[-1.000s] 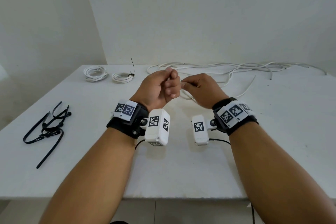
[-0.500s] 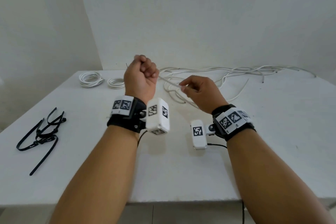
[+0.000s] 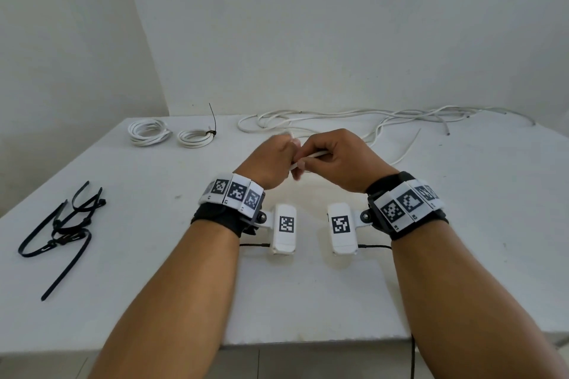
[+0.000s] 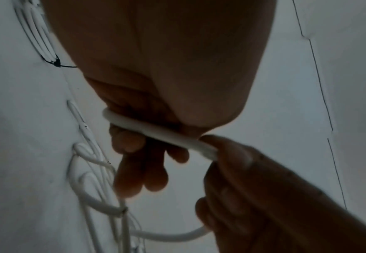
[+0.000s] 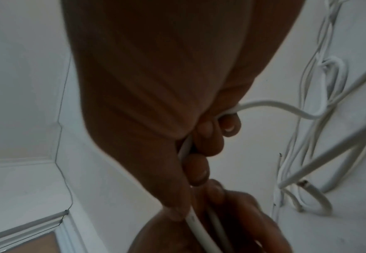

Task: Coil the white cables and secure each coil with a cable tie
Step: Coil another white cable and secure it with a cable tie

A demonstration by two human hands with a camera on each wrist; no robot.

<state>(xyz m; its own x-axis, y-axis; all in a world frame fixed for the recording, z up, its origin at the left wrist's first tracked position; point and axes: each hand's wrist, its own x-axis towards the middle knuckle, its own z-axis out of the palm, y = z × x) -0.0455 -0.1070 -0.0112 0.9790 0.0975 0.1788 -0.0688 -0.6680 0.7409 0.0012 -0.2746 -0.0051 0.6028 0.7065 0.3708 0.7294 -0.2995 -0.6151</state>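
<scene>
A white cable point(image 3: 311, 156) is gripped between the left hand point(image 3: 271, 163) and the right hand point(image 3: 341, 160), held together above the table point(image 3: 308, 292) middle. More loose cables point(image 3: 354, 120) are spread along the far edge, two finished coils point(image 3: 171, 134) toward the far-left corner.

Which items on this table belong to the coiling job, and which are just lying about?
Job:
- white cable held by left hand and right hand
- loose cables
- tied coil
- second coil
- cable ties

Lying about:
- nothing but the table
</scene>
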